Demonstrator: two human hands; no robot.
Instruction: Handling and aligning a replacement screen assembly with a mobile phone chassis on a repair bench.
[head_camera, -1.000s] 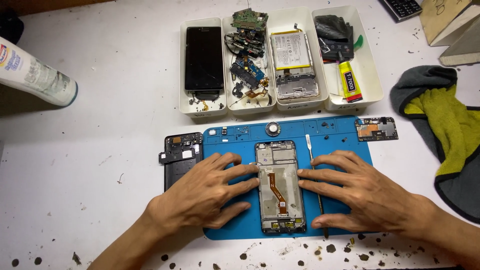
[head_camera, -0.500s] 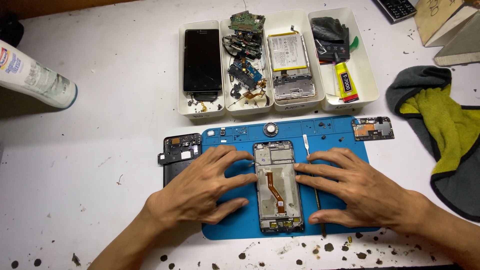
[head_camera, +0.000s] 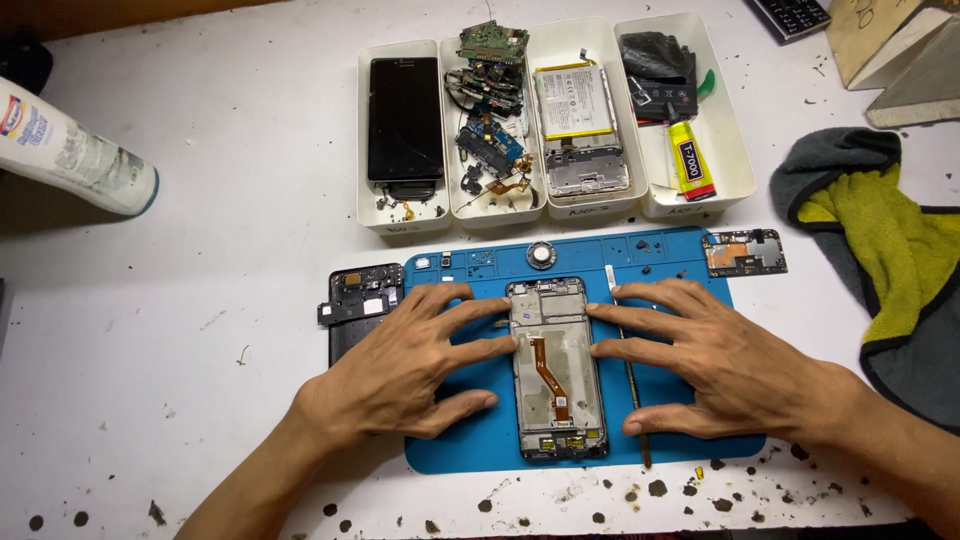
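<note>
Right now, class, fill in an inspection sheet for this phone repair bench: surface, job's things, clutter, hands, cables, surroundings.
Surface: white table, dark specks; blue mat.
Job's things: opened phone frame on the mat, orange flex strip inside.
Clutter: four white trays holding a dark phone, circuit boards, battery, glue tube; black cover; small board.
Hands: left hand and right hand spread flat, fingers pressing the frame's sides.
Cables: nothing seen.
Surroundings: yellow-grey cloth, white bottle.

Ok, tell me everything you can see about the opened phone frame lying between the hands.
The phone frame lies flat, lengthwise, on the blue mat, back off. Its grey metal inside shows an orange flex cable running down the middle and a cutout near the top. Fingers of the left hand and the right hand press its long edges from either side.
</note>
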